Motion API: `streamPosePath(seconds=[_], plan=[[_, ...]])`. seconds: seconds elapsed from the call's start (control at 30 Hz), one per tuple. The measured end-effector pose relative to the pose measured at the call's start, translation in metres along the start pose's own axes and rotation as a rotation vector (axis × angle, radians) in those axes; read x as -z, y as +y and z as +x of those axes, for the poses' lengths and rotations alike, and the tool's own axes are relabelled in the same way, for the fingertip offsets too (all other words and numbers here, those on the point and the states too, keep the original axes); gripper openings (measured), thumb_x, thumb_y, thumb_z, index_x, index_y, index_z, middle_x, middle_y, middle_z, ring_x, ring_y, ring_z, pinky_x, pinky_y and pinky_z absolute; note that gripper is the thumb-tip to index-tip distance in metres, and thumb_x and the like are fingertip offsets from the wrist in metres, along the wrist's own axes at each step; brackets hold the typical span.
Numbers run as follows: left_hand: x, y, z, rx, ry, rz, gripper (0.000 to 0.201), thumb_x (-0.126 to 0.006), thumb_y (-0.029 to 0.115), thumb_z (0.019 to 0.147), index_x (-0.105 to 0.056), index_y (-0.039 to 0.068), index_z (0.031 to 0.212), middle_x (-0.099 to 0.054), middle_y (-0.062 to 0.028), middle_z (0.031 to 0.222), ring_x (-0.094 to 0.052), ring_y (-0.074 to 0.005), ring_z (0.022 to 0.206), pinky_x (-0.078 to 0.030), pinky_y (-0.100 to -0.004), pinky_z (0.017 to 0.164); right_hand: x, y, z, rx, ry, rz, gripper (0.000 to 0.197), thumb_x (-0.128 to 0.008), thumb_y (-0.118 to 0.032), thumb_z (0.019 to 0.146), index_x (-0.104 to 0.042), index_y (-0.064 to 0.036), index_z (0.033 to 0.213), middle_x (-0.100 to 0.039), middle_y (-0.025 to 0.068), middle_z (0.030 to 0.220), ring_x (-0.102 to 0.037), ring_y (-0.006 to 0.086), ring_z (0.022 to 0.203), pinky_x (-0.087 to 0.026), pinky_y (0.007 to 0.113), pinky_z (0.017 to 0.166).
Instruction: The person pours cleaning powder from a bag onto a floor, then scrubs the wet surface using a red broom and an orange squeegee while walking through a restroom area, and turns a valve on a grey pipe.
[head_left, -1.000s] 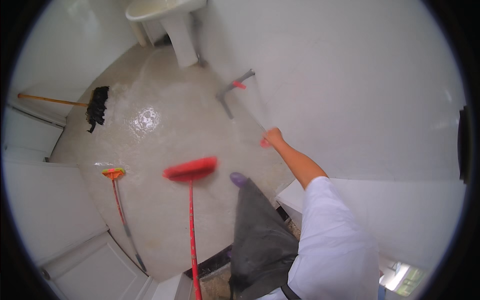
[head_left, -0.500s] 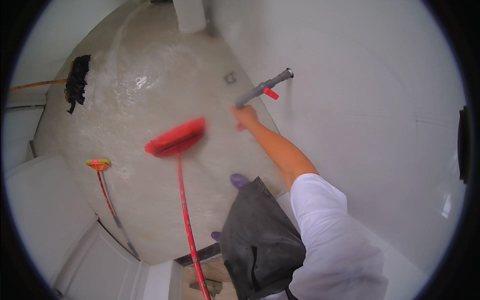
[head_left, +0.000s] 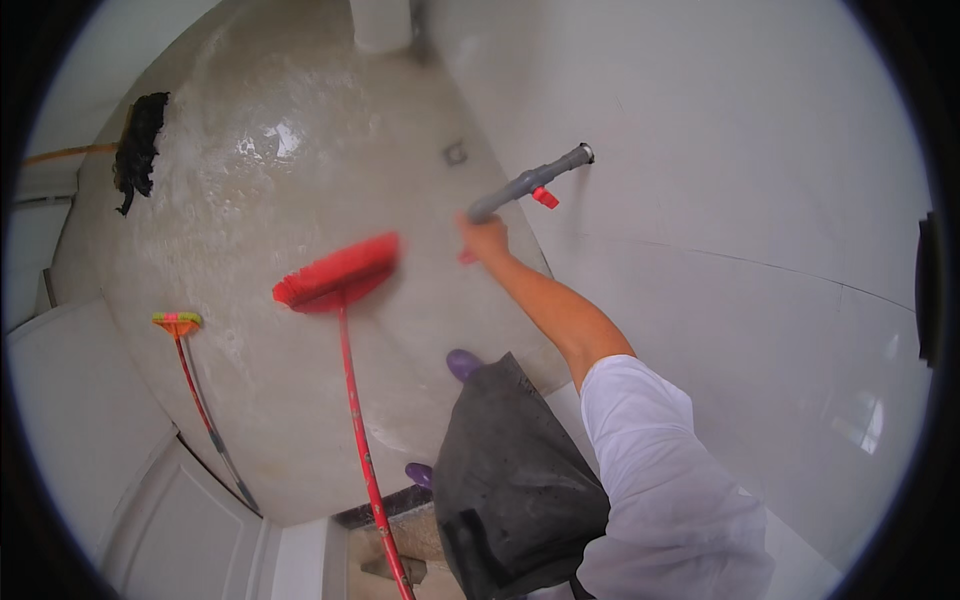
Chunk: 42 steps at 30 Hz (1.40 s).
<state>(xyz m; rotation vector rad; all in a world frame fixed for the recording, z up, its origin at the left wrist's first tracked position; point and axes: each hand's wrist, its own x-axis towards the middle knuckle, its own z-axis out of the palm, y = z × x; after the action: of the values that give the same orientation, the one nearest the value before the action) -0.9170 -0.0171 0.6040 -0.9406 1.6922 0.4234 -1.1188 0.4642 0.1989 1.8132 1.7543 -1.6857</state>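
Observation:
My right hand (head_left: 484, 238) reaches out from a white sleeve and is closed at the lower end of a grey pipe (head_left: 525, 187) that comes out of the wall. A small red piece (head_left: 467, 257) pokes out beside the fingers; the hand hides the rest of it. Nearer the wall, a red valve lever (head_left: 545, 197) sits on the same pipe. Left of the hand is a broom with a red bristle head (head_left: 340, 272), slightly blurred, and a worn red handle (head_left: 366, 460) that runs out at the lower edge. My left hand is out of view.
The floor (head_left: 230, 390) is wet and shiny. A black mop (head_left: 140, 150) with a wooden handle is at far left, and a squeegee-like tool with an orange head (head_left: 178, 325) lies below it. A white door (head_left: 190, 530) stands lower left; purple shoes (head_left: 463, 364) show by a dark apron (head_left: 515, 470).
The view has shifted a little, so the broom, mop and orange-headed tool sit further left. My right hand stays at the pipe's end.

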Motion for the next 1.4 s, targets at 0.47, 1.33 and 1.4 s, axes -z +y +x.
streamPosePath(seconds=[0.47, 1.33, 1.4], plan=[[-0.027, -0.005, 0.009, 0.024, 0.009, -0.057, 0.042, -0.051, 0.044, 0.089, -0.062, 0.004, 0.080, -0.050, -0.0032, 0.057, -0.045, -0.0133, 0.052, -0.036, -0.0308, 0.049, -0.028, 0.014, 0.021, 0.084, 0.068, 0.307, 0.040, -0.066, -0.030, 0.081, -0.053, 0.0072, 0.089, -0.056, 0.0130, 0.057, -0.061, 0.0233, 0.044, -0.052, 0.033, 0.037], [-0.063, -0.094, 0.016, -0.121, -0.012, 0.080, 0.044, -0.054, 0.046, 0.087, -0.064, 0.003, 0.082, -0.053, -0.0051, 0.058, -0.048, -0.0155, 0.053, -0.038, -0.0334, 0.050, 0.012, 0.264, -0.449, -0.897, -1.071, 0.527, 0.040, -0.057, -0.043, 0.088, -0.054, -0.0035, 0.095, -0.058, 0.0062, 0.072, -0.059, 0.0138, 0.057, -0.044, 0.023, 0.046], [-0.059, -0.116, 0.013, -0.103, -0.022, 0.125, 0.044, -0.054, 0.046, 0.087, -0.065, 0.003, 0.082, -0.053, -0.0052, 0.058, -0.048, -0.0156, 0.053, -0.039, -0.0336, 0.050, 0.007, 0.251, -0.448, -0.968, -0.743, 0.410, 0.031, -0.054, -0.036, 0.091, -0.049, -0.0075, 0.102, -0.057, 0.0048, 0.072, -0.058, 0.0134, 0.055, -0.042, 0.023, 0.046]])
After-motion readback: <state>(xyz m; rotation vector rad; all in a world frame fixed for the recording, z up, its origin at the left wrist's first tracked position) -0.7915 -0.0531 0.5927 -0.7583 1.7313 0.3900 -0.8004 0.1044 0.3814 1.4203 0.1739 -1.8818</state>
